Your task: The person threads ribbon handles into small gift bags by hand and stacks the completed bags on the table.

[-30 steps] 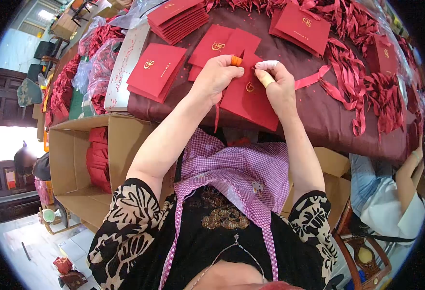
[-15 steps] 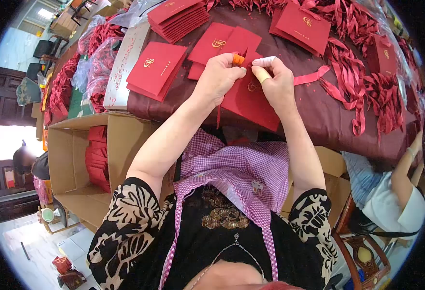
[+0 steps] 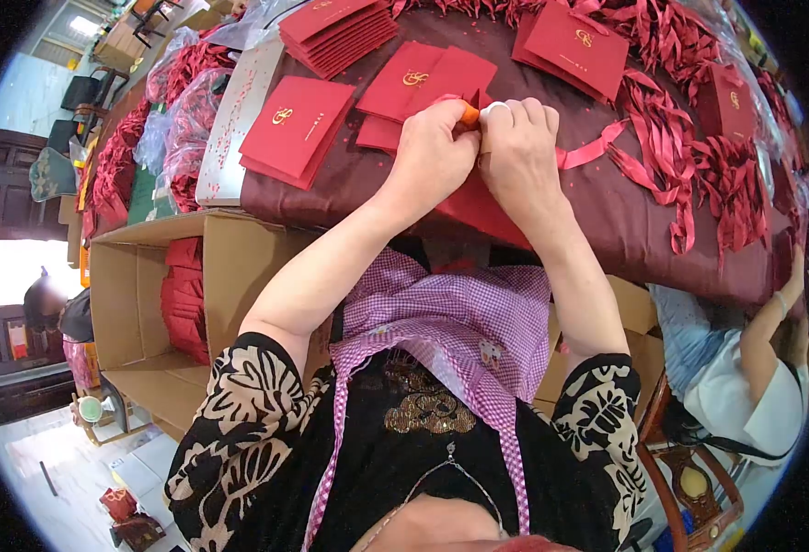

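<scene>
My left hand, with orange tape on a fingertip, is closed in a pinch over a red folder at the table's front edge. Pressed against it, my right hand has its fingers curled together, white tape on one finger. What the fingertips hold is hidden between the hands. Just behind and left of them lie red cards with a gold emblem. Another folded card rests further left. A loose red ribbon lies right of my right hand.
A stack of red cards stands at the back, another pile at the back right. Ribbon bundles cover the right side. An open cardboard box holding red items stands below left. A person in white sits at the right.
My hands have come together, and the right one has turned so that its back now faces up, with its fingers curled. They cover more of the folder than before.
</scene>
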`<action>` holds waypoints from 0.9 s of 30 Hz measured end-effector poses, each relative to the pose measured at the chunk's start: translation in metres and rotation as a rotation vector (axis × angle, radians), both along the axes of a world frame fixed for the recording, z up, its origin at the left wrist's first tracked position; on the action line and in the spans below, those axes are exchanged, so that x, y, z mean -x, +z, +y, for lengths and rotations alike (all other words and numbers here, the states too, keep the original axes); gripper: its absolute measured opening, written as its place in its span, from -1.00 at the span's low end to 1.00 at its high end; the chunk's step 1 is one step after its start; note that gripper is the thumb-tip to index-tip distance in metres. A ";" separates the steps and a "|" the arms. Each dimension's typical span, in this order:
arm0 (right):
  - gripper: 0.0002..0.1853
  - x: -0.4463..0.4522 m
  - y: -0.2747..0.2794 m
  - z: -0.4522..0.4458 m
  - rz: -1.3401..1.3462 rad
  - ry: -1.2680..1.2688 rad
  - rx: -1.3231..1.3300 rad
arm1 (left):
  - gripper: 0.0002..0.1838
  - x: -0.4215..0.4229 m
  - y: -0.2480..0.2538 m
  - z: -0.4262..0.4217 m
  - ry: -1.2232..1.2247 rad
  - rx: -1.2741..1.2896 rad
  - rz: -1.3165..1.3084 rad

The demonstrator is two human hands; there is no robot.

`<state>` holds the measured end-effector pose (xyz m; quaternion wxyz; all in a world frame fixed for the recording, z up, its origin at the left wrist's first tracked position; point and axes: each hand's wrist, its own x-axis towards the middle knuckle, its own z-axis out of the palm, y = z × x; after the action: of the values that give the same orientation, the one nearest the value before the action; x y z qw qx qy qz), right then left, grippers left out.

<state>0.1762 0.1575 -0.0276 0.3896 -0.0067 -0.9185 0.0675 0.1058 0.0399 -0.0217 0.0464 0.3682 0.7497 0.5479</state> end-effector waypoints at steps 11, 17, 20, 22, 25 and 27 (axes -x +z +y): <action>-0.81 -0.020 -0.005 0.025 -0.170 0.193 0.948 | -0.75 0.009 -0.003 -0.005 -0.071 -0.153 -0.650; -0.84 -0.022 -0.014 0.025 -0.163 0.221 1.010 | -0.77 0.015 -0.001 -0.005 -0.148 -0.144 -0.767; -0.86 -0.021 -0.013 0.025 -0.149 0.267 1.121 | -0.78 0.016 -0.002 -0.006 -0.150 -0.110 -0.758; -0.86 -0.021 -0.013 0.025 -0.139 0.265 1.122 | -0.79 0.017 -0.003 -0.006 -0.171 -0.127 -0.789; -0.87 -0.021 -0.012 0.024 -0.146 0.254 1.130 | -0.79 0.016 0.001 -0.006 -0.181 -0.106 -0.794; -0.88 -0.021 -0.012 0.022 -0.163 0.244 1.137 | -0.79 0.016 0.001 -0.006 -0.184 -0.107 -0.781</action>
<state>0.1967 0.1798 -0.0399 0.2421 -0.1139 -0.7593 0.5932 0.0899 0.0335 -0.0212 0.3576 0.1998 0.6098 0.6785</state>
